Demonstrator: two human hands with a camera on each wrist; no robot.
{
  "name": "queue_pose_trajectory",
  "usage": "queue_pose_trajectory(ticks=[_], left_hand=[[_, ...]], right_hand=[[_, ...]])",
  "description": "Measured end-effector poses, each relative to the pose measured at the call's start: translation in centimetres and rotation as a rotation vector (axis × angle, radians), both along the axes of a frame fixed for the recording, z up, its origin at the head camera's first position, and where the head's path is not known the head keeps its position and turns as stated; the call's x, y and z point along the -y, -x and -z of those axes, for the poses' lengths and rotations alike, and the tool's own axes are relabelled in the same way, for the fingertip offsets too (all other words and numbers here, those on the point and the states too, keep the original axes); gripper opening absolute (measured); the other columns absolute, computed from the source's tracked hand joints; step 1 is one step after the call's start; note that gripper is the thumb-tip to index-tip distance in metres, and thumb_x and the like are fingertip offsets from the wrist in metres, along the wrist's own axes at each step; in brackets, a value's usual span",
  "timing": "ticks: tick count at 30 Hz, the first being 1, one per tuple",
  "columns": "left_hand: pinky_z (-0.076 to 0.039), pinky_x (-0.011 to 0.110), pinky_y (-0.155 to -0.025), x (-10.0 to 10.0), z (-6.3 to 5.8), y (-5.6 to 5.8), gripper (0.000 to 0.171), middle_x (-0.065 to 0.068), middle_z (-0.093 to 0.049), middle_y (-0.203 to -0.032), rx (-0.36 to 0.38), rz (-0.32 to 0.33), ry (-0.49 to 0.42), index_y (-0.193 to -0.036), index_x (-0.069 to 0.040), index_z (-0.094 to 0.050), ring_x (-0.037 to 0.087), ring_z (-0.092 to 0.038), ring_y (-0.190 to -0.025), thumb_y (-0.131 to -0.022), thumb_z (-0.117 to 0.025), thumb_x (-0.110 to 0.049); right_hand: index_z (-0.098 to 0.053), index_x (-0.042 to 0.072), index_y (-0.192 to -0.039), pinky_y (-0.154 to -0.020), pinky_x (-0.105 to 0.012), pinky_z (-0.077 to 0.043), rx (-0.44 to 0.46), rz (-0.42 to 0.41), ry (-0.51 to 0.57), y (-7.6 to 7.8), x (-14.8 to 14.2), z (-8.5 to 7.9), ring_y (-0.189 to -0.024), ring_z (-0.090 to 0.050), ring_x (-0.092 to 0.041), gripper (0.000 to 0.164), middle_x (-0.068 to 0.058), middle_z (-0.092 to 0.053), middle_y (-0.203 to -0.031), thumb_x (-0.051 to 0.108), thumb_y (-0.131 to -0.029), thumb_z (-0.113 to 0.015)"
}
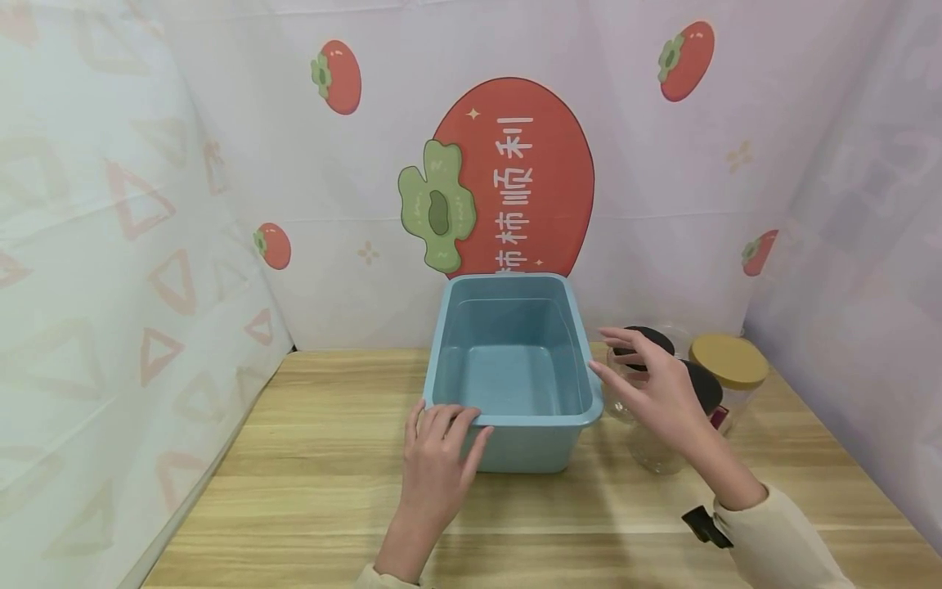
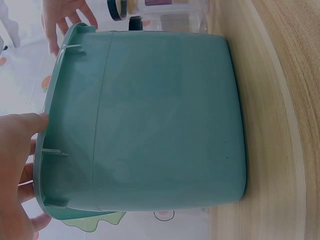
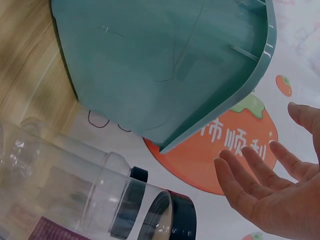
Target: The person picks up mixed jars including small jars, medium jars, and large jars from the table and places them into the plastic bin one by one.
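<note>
A deep blue plastic bin (image 1: pixel 508 446) stands on the wooden table, and its inside is bare. My left hand (image 1: pixel 436 462) is at the bin's near left corner, gripping the rim. In the left wrist view its thumb (image 2: pixel 39 121) lies on the outer side of the rim, while the other fingers pass behind it. Off the bin's right side, my right hand (image 1: pixel 655 393) hovers with spread fingers and holds nothing. Below and behind it are clear jars (image 3: pixel 90 182) with black lids, partly hidden by the hand in the head view.
A jar with a yellow lid (image 1: pixel 728 360) stands at the right, behind the black-lidded jars. Cloth printed with persimmons (image 1: pixel 515 180) hangs behind the table, and more cloth closes both sides. Bare wooden table (image 1: pixel 316 474) lies left of the bin.
</note>
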State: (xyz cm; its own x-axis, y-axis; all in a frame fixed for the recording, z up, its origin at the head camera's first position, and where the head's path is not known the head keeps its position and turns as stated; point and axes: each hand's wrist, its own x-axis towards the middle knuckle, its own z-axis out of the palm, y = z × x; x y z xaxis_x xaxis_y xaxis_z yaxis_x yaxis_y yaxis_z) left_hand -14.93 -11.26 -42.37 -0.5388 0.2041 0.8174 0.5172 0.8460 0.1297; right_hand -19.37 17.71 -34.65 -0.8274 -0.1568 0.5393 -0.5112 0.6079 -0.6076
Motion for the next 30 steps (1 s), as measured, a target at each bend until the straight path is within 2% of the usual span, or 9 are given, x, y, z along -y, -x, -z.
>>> queue_pose_trajectory(ticks=[10,17,18,20,22,24,26,30], left_hand=[[-0.049,0.065,-0.103,0.0,0.0,0.0,0.026,0.007,-0.07,-0.101,0.001,0.001,-0.001,-0.106,-0.009,-0.076,0.027,-0.065,-0.099,-0.087,-0.087,-0.024],[-0.049,0.065,-0.102,0.0,-0.1,0.0,0.027,0.007,-0.071,-0.101,0.007,0.0,-0.004,-0.105,-0.009,-0.076,0.027,-0.066,-0.099,-0.085,-0.088,-0.023],[-0.049,0.065,-0.102,0.0,-0.1,0.0,0.027,0.006,-0.071,-0.101,0.007,-0.001,-0.003,-0.105,-0.009,-0.076,0.027,-0.066,-0.099,-0.085,-0.088,-0.023],[-0.049,0.065,-0.102,0.0,0.0,-0.1,0.027,0.006,-0.071,-0.101,0.007,-0.001,-0.002,-0.105,-0.009,-0.076,0.027,-0.065,-0.099,-0.085,-0.088,-0.023],[-0.049,0.065,-0.102,0.0,0.0,-0.1,0.027,0.006,-0.071,-0.101,0.008,-0.002,-0.001,-0.106,-0.009,-0.076,0.027,-0.065,-0.099,-0.085,-0.088,-0.023],[-0.049,0.065,-0.102,0.0,0.0,-0.1,0.027,0.007,-0.07,-0.102,0.008,-0.002,-0.001,-0.106,-0.009,-0.076,0.027,-0.065,-0.099,-0.086,-0.088,-0.023],[-0.049,0.065,-0.102,0.0,0.0,-0.1,0.027,0.007,-0.07,-0.102,0.008,-0.002,-0.001,-0.106,-0.009,-0.076,0.027,-0.065,-0.099,-0.086,-0.088,-0.023],[-0.049,0.065,-0.102,0.0,0.0,-0.1,0.027,0.007,-0.07,-0.102,0.012,-0.002,-0.002,-0.106,-0.009,-0.076,0.026,-0.065,-0.099,-0.086,-0.088,-0.023]], right_hand=[[-0.063,0.006,-0.14,-0.086,-0.06,-0.061,-0.004,0.051,0.019,-0.7,-0.7,0.7,-0.108,-0.073,-0.044,0.048,-0.022,-0.069,-0.131,0.014,-0.096,-0.079],[-0.064,0.004,-0.138,-0.084,-0.062,-0.06,-0.078,0.091,0.031,-1.0,-1.1,1.6,-0.106,-0.072,-0.044,0.049,-0.021,-0.069,-0.131,0.008,-0.092,-0.081],[-0.065,0.004,-0.137,-0.084,-0.056,-0.062,-0.088,0.1,0.03,-1.0,-1.2,1.7,-0.107,-0.072,-0.044,0.049,-0.021,-0.069,-0.131,0.008,-0.091,-0.081],[-0.065,0.005,-0.137,-0.086,-0.035,-0.063,-0.103,0.116,0.033,-1.1,-1.4,2.0,-0.106,-0.072,-0.044,0.05,-0.02,-0.07,-0.131,0.008,-0.09,-0.083],[-0.066,0.005,-0.137,-0.086,-0.015,-0.054,-0.112,0.132,0.036,-1.2,-1.5,2.3,-0.106,-0.072,-0.044,0.051,-0.02,-0.07,-0.13,0.008,-0.089,-0.083],[-0.066,0.005,-0.137,-0.086,-0.001,-0.041,-0.119,0.143,0.045,-1.3,-1.7,2.5,-0.106,-0.072,-0.045,0.052,-0.02,-0.07,-0.13,0.008,-0.089,-0.084],[-0.066,0.005,-0.137,-0.087,0.003,-0.036,-0.131,0.15,0.056,-1.4,-1.8,2.6,-0.105,-0.071,-0.046,0.052,-0.022,-0.07,-0.129,0.007,-0.088,-0.084],[-0.066,0.002,-0.136,-0.088,0.004,-0.035,-0.16,0.161,0.083,-1.5,-2.1,3.0,-0.105,-0.07,-0.049,0.052,-0.023,-0.07,-0.128,0.003,-0.087,-0.084]])
